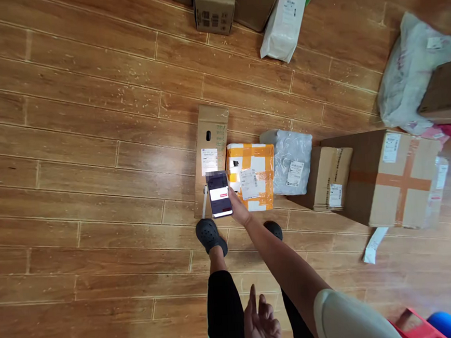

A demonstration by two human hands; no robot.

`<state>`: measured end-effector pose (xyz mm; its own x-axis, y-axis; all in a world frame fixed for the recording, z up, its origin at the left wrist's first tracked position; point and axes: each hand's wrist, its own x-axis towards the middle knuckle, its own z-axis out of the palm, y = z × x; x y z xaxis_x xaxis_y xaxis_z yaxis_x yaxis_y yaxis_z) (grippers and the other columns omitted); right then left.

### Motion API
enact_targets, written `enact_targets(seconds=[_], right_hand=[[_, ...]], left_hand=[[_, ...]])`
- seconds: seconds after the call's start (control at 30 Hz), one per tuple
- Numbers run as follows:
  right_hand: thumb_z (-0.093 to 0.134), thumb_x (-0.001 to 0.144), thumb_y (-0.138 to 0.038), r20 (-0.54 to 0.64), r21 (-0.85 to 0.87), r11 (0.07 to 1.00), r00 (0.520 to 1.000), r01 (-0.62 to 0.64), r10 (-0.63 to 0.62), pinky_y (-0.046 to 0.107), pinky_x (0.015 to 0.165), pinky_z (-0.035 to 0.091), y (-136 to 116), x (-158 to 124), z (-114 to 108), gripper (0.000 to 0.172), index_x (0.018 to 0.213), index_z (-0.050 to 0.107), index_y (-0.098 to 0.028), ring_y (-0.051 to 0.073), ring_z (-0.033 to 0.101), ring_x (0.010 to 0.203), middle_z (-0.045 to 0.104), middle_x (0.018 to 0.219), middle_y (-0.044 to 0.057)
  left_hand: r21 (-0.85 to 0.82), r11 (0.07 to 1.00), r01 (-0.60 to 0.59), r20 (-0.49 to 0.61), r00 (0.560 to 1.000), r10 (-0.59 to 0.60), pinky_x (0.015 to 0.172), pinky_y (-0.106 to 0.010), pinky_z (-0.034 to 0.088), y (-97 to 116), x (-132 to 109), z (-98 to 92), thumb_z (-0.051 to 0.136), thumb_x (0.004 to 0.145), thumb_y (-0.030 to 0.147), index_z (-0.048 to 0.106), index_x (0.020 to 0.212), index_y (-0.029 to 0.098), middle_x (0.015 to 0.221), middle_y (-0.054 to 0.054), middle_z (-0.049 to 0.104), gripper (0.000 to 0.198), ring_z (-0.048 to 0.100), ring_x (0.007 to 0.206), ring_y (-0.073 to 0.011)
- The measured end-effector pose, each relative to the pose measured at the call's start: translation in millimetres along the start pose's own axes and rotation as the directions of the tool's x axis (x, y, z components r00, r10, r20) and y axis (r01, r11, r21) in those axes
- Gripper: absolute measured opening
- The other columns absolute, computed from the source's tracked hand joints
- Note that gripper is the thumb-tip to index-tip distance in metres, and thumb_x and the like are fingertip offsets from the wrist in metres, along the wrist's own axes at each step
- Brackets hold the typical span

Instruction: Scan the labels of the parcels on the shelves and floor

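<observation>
My right hand (238,207) reaches down from the right and grips a smartphone (220,200) by its right edge. The lit screen faces me, dark with a white band across it. Beneath and behind the phone, a flat brown carton (210,128) with a shipping label lies on the floor. Just right of the phone is a box wrapped in orange and white tape (261,158), also labelled. Near the bottom edge, my left hand (261,322) is palm up with nothing in it; its index finger points forward and the others are loosely curled.
Rightward in a row are a grey-wrapped parcel (292,153), a small brown box (337,168) and a large taped carton (401,191). Several boxes and a white parcel (286,18) stand along the top. My black clogs (209,235) are on the wooden floor (96,210).
</observation>
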<state>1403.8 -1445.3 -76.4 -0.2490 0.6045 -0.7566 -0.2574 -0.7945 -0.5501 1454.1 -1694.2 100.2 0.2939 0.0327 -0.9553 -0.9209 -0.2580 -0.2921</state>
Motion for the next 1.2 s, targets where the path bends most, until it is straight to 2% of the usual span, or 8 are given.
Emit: enact_targets(seconds=[0.17, 0.3, 0.37, 0.53, 0.77, 0.9, 1.1, 1.2], right_hand=[[0.064, 0.081, -0.053, 0.054, -0.041, 0.995, 0.995, 0.088, -0.085, 0.037, 0.094, 0.051, -10.7, 25.8, 22.3, 0.044, 0.119, 0.058, -0.031, 0.021, 0.061, 0.110, 0.068, 0.117, -0.003], [0.079, 0.069, -0.038, 0.084, -0.099, 0.987, 0.989, 0.129, -0.121, 0.034, 0.087, 0.053, -17.0, 28.5, 30.1, 0.051, 0.115, 0.059, -0.031, 0.021, 0.065, 0.096, 0.071, 0.104, -0.004], [0.080, 0.068, -0.035, 0.069, -0.128, 0.982, 0.989, 0.142, -0.134, 0.033, 0.084, 0.053, -18.0, 28.3, 31.9, 0.048, 0.111, 0.061, -0.029, 0.020, 0.065, 0.092, 0.071, 0.102, -0.003], [0.078, 0.070, -0.036, -0.002, -0.171, 0.974, 0.988, 0.151, -0.153, 0.033, 0.081, 0.052, -17.4, 28.4, 36.3, 0.034, 0.099, 0.064, -0.026, 0.019, 0.063, 0.086, 0.071, 0.095, -0.002], [0.078, 0.069, -0.035, 0.002, -0.120, 0.981, 0.988, 0.152, -0.153, 0.037, 0.089, 0.050, -16.5, 26.5, 42.1, 0.046, 0.112, 0.062, -0.027, 0.022, 0.065, 0.096, 0.072, 0.102, 0.000], [0.077, 0.069, -0.034, -0.005, -0.097, 0.985, 0.990, 0.142, -0.143, 0.036, 0.090, 0.050, -13.9, 25.5, 40.3, 0.046, 0.112, 0.062, -0.027, 0.021, 0.065, 0.096, 0.072, 0.104, 0.000], [0.071, 0.073, -0.037, -0.036, -0.061, 0.993, 0.994, 0.103, -0.106, 0.035, 0.083, 0.053, -13.6, 25.9, 39.1, 0.030, 0.101, 0.066, -0.026, 0.022, 0.066, 0.092, 0.073, 0.098, 0.000], [0.066, 0.076, -0.039, -0.066, -0.041, 0.995, 0.994, 0.087, -0.090, 0.035, 0.085, 0.052, -15.8, 25.9, 40.2, 0.024, 0.096, 0.066, -0.026, 0.021, 0.065, 0.095, 0.072, 0.097, 0.000]], left_hand=[[-0.044, 0.998, 0.051, 0.031, 0.998, -0.050, 0.039, -0.011, 0.022, 8.1, 3.5, 1.3, 0.065, 0.082, 0.029, 0.061, 0.119, 0.025, 0.082, -0.002, 0.059, 0.037, 0.047, 0.054, -0.0048], [-0.063, 0.997, 0.049, 0.024, 0.999, -0.048, 0.039, -0.012, 0.022, 12.6, -4.5, 17.8, 0.065, 0.082, 0.029, 0.062, 0.118, 0.025, 0.083, -0.002, 0.058, 0.037, 0.046, 0.055, -0.0049], [-0.058, 0.996, 0.061, 0.013, 0.998, -0.061, 0.039, -0.013, 0.022, 13.9, -10.2, 27.4, 0.063, 0.082, 0.027, 0.062, 0.117, 0.024, 0.083, -0.002, 0.058, 0.035, 0.046, 0.056, -0.0055], [-0.049, 0.997, 0.063, -0.031, 0.997, -0.065, 0.039, -0.014, 0.022, 14.9, -19.2, 43.5, 0.055, 0.087, 0.025, 0.059, 0.118, 0.023, 0.081, -0.002, 0.056, 0.032, 0.044, 0.053, -0.0064], [-0.004, 0.998, 0.058, -0.028, 0.998, -0.059, 0.039, -0.015, 0.023, 12.6, -20.6, 47.7, 0.048, 0.092, 0.027, 0.053, 0.125, 0.024, 0.081, -0.001, 0.055, 0.033, 0.044, 0.053, -0.0067], [0.006, 0.998, 0.059, -0.028, 0.998, -0.059, 0.039, -0.014, 0.023, 10.8, -18.6, 48.1, 0.048, 0.092, 0.027, 0.053, 0.125, 0.024, 0.082, -0.002, 0.055, 0.033, 0.044, 0.054, -0.0064], [0.019, 0.998, 0.056, -0.032, 0.998, -0.056, 0.039, -0.014, 0.025, 7.1, -18.5, 50.1, 0.053, 0.089, 0.026, 0.056, 0.122, 0.025, 0.081, -0.001, 0.054, 0.033, 0.043, 0.053, -0.0058], [0.042, 0.998, 0.045, -0.039, 0.998, -0.043, 0.039, -0.014, 0.026, 5.6, -19.5, 51.1, 0.056, 0.087, 0.025, 0.058, 0.120, 0.024, 0.081, -0.001, 0.054, 0.033, 0.043, 0.054, -0.0055]])
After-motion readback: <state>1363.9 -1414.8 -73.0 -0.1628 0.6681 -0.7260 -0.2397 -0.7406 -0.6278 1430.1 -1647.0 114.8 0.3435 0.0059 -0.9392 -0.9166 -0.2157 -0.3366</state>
